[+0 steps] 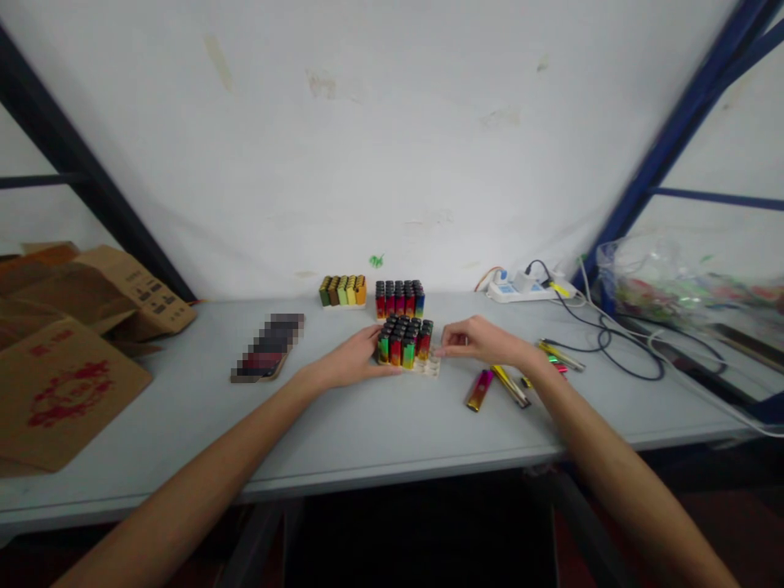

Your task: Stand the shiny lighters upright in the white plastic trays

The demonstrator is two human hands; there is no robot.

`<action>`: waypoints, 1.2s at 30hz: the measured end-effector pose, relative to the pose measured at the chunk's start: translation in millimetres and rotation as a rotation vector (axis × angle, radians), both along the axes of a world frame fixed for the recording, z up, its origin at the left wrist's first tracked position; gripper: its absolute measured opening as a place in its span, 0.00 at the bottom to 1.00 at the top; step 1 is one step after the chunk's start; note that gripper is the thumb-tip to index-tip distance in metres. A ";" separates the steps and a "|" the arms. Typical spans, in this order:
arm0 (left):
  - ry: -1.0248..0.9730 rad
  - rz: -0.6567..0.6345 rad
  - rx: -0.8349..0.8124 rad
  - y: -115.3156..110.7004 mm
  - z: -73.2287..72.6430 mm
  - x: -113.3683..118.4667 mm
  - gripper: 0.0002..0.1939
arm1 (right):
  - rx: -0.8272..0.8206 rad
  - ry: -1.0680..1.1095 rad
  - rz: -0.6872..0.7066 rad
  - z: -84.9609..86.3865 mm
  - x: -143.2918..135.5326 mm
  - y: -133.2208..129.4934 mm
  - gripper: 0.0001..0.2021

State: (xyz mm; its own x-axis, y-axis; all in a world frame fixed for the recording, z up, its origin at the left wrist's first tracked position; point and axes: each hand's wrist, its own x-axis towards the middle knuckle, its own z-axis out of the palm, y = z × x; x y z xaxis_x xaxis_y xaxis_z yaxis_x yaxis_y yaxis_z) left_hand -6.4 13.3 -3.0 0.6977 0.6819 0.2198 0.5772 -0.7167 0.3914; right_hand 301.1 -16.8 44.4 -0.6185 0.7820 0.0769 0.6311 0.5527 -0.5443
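The left hand [355, 358] grips the left side of a pale tray [430, 369] of upright, black-topped lighters [407, 356]. The right hand [474, 338] bends its fingers at the tray's right edge; whether it grasps anything, I cannot tell. Nearer than the right hand, a pink-and-gold lighter [479, 390] lies on the worktop [380, 425]. Beyond the hands stand 2 more lighter sets [399, 302].
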 end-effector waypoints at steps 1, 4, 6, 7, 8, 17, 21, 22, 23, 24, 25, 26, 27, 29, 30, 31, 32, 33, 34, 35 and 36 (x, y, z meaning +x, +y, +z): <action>-0.001 0.001 -0.004 0.0 0.1 0.0 0.40 | -0.100 -0.017 0.061 4.4 8.9 -1.6 0.21; -0.006 0.010 -0.009 -0.1 0.0 -0.2 0.40 | -0.359 -0.143 0.169 11.1 31.4 -5.8 0.23; -0.003 0.019 -0.008 -0.3 -0.1 -0.5 0.40 | -0.398 -0.215 0.179 9.4 38.3 -6.1 0.23; 0.003 0.021 -0.008 -0.4 -0.1 -0.6 0.40 | -0.389 -0.240 0.169 7.4 39.2 -5.3 0.21; 0.008 0.019 -0.005 -0.5 0.0 -0.7 0.40 | -0.375 -0.259 0.154 5.2 39.0 -4.1 0.19; 0.016 0.023 -0.003 1.2 -2.9 -1.3 0.42 | -0.252 0.001 0.090 12.3 30.0 -4.2 0.21; 0.012 0.035 -0.007 1.7 -3.7 -1.2 0.42 | -0.081 0.093 -0.004 21.5 24.0 -7.9 0.24; 0.018 0.036 -0.013 1.7 -3.5 -1.1 0.43 | -0.023 0.116 -0.031 22.2 22.4 -7.6 0.24; 0.024 0.037 -0.019 1.7 -3.2 -1.0 0.43 | 0.022 0.150 -0.053 22.1 21.0 -6.8 0.24; 0.031 0.036 -0.023 1.6 -2.8 -0.9 0.42 | 0.047 0.191 -0.067 21.3 19.6 -5.7 0.23; 0.035 0.035 -0.024 1.5 -2.4 -0.9 0.42 | 0.049 0.231 -0.075 20.0 18.4 -4.4 0.23; 0.035 0.032 -0.022 1.3 -1.9 -0.9 0.41 | 0.034 0.268 -0.082 18.3 17.2 -3.0 0.22; 0.034 0.027 -0.020 1.2 -1.5 -0.9 0.40 | 0.014 0.303 -0.092 16.3 15.9 -1.7 0.22; 0.032 0.015 -0.016 1.1 -1.2 -1.2 0.40 | -0.024 0.374 -0.115 11.8 12.9 0.6 0.22; 0.030 0.008 -0.014 1.2 -1.3 -1.4 0.40 | -0.034 0.407 -0.122 9.7 11.1 1.4 0.22; 0.026 0.003 -0.013 1.4 -1.6 -1.6 0.40 | -0.038 0.435 -0.125 7.8 9.2 1.8 0.23; 0.021 -0.001 -0.010 1.7 -2.1 -1.8 0.40 | -0.045 0.453 -0.118 6.4 7.2 1.8 0.24; 0.015 0.000 -0.005 2.0 -2.6 -1.9 0.41 | -0.059 0.461 -0.104 5.4 5.2 1.3 0.24; 0.010 0.004 -0.002 2.2 -3.1 -2.0 0.42 | -0.084 0.465 -0.083 4.8 3.2 0.5 0.24; 0.008 0.010 0.000 2.4 -3.5 -1.9 0.42 | -0.121 0.470 -0.055 4.5 1.3 -0.7 0.24; 0.010 0.014 0.001 2.5 -3.7 -1.7 0.43 | -0.167 0.482 -0.025 4.3 -0.6 -2.2 0.24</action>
State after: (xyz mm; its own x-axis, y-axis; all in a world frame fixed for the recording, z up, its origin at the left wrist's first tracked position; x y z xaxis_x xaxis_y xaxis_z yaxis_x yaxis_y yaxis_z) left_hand -8.0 15.8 -6.7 0.6901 0.6915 0.2136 0.5912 -0.7088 0.3847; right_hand 300.4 -18.9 48.7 -0.5245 0.8220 0.2218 0.2984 0.4215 -0.8563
